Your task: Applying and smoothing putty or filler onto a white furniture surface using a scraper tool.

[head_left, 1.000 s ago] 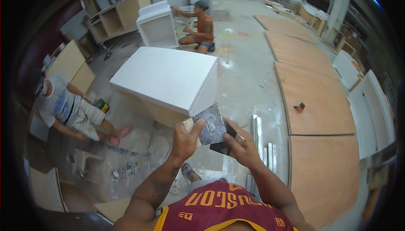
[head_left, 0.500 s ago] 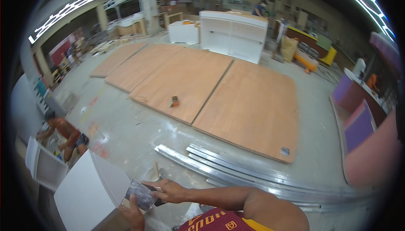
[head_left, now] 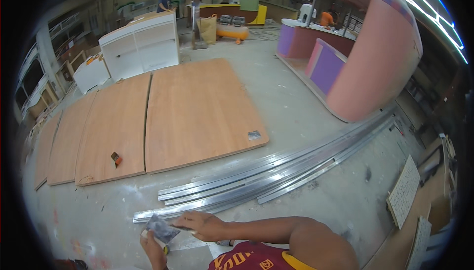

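Note:
My left hand [head_left: 153, 251] is closed round the lower edge of a grey-smeared flat plate [head_left: 162, 229], thumb along its side. Close by on the right, my right hand [head_left: 203, 224] grips a thin flat scraper [head_left: 183, 229], seen nearly edge-on and largely covered by the fingers. The scraper's end is at the plate's right edge; whether they touch I cannot tell. Beside my left fingers shows a small yellow-and-black thing [head_left: 166, 250], too small to name.
Long shiny metal channels [head_left: 237, 186] lie on the floor just ahead. Beyond them are large wooden panels [head_left: 197, 117], with a small orange-and-black object [head_left: 116, 159] on one. A pink-and-purple booth [head_left: 365, 67] stands at right, a white cabinet [head_left: 143, 45] far left. Speckled boards [head_left: 404, 191] lean at right.
My view has swung to the right; the white box and the crouching person at left are out of sight. Both hands still hold their tools, the plate now away from the white box.

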`<action>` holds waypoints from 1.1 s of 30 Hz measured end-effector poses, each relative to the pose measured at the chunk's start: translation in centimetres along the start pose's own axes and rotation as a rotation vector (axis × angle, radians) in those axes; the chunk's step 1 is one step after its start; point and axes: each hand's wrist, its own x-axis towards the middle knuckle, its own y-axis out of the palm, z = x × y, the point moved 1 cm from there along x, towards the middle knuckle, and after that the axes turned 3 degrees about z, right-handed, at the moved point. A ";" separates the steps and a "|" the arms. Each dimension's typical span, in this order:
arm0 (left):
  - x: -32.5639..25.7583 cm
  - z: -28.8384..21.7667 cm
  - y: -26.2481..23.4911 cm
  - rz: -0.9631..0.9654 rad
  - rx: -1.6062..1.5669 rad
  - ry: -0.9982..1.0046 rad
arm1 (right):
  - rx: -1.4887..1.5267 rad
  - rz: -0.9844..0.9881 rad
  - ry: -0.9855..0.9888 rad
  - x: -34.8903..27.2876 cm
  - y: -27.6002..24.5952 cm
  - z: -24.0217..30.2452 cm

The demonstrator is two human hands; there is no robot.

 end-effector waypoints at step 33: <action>-5.1 0.8 -4.0 0.386 0.298 0.310 | -0.243 -0.084 -0.012 -6.6 9.4 5.4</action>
